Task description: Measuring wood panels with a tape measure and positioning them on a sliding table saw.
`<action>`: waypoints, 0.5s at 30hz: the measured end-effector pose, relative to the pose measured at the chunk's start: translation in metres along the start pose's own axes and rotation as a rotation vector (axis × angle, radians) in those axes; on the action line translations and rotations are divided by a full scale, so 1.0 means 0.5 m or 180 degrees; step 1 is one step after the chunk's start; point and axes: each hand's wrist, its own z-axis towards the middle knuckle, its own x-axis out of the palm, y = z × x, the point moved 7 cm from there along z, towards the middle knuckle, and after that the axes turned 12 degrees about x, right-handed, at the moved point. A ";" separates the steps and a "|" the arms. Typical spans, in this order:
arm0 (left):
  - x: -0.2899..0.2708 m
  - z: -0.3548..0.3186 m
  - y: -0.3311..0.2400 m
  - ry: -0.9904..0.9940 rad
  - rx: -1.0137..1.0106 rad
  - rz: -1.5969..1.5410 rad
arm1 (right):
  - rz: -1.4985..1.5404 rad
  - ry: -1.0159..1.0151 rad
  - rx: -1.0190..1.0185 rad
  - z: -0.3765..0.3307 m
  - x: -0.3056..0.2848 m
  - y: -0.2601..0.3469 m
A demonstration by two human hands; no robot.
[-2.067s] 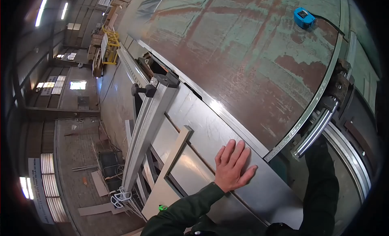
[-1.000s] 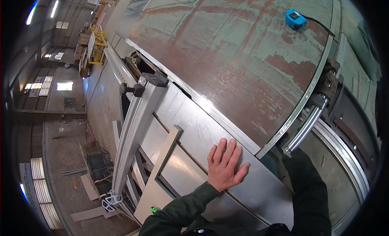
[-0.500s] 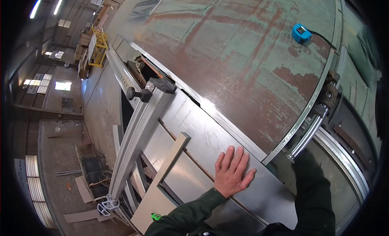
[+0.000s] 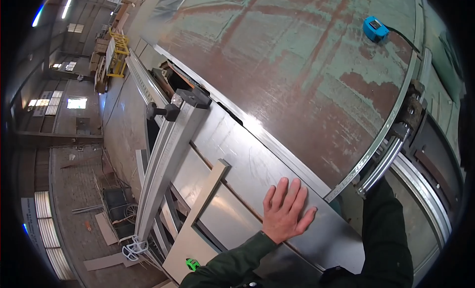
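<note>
My left hand (image 4: 285,216) lies flat on a smooth silver metal table (image 4: 247,154), fingers stretched out and apart. My right arm reaches down past the table's right corner, beside a shiny metal tube (image 4: 381,167); the right hand is hidden behind that tube and the table edge. Beyond my left fingers runs a bright metal strip (image 4: 277,144), bordering a large worn green-and-brown tabletop (image 4: 297,80). Left of my left hand is a pale notched board (image 4: 205,194) with a narrow arm, resting across the metal table. A small bright green object (image 4: 192,264) sits on it, near my left sleeve.
A blue boxy device (image 4: 375,29) with a black strap sits at the tabletop's far right. A metal fence bar (image 4: 170,159) with a black knob (image 4: 162,111) crosses on the left. A curved metal rail (image 4: 425,194) stands at right. A cart (image 4: 115,204) and yellow frame (image 4: 118,55) are farther off.
The view has shifted slightly. My left hand stays flat at the same spot on the metal table, and my right arm remains down beside the tube.
</note>
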 end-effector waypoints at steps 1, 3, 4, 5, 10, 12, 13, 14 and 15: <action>0.000 0.001 0.002 0.0027 -0.0006 -0.0025 | -0.0002 0.0020 -0.0004 -0.015 0.006 -0.003; 0.000 0.001 0.004 0.0010 -0.0023 -0.0081 | -0.0026 0.0085 -0.0062 -0.053 0.031 0.002; 0.000 0.000 0.004 0.0007 -0.0004 -0.0069 | -0.0041 0.0151 -0.0149 -0.073 0.055 0.013; -0.001 0.000 0.003 -0.0022 0.0015 -0.0074 | -0.0079 0.0232 -0.0263 -0.103 0.098 0.029; 0.002 -0.001 -0.002 0.0041 0.0033 -0.0009 | -0.0149 0.0400 -0.0517 -0.125 0.176 0.092; 0.007 -0.001 -0.006 0.0074 0.0028 0.0003 | -0.0142 0.0342 -0.0485 -0.082 0.147 0.093; 0.007 -0.002 -0.007 0.0068 0.0042 0.0014 | -0.0132 0.0303 -0.0441 -0.056 0.129 0.090; 0.007 -0.001 -0.005 0.0041 0.0011 0.0020 | -0.0121 0.0256 -0.0395 -0.032 0.109 0.085; 0.009 -0.002 -0.007 0.0086 0.0035 0.0038 | -0.0089 0.0215 -0.0332 -0.013 0.097 0.079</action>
